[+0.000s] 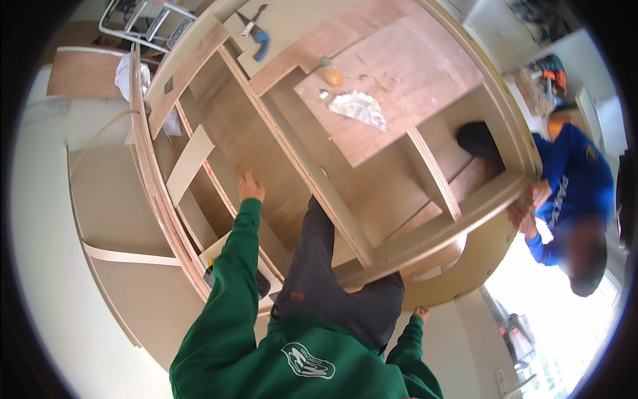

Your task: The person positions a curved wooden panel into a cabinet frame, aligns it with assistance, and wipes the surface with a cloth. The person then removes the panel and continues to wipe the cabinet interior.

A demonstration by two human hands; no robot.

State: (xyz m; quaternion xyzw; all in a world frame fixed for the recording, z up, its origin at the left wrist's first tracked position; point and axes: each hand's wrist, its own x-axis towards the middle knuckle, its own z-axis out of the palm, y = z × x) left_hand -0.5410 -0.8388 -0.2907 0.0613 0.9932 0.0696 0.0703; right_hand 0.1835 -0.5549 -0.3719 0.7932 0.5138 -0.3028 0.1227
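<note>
L hand (251, 187) empty, fingers loose over the open wooden frame (412, 255); R hand (421, 312) seems to grasp the curved panel (475, 266) at its lower edge, beside the frame; co-worker's hands (528, 205) nr the other end. Frame & dividers (292, 149) stand; panel prob. not yet fixed, so approx. midway. Flat sheet (425, 73) w/ white scrap (359, 110) on top; stepladder (178, 31), bright window (551, 326) beyond.

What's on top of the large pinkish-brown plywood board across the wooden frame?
An orange bottle-shaped object, a crumpled white half-round piece and a small white scrap are on the pinkish-brown plywood board. The surface beneath them is hidden.
</note>
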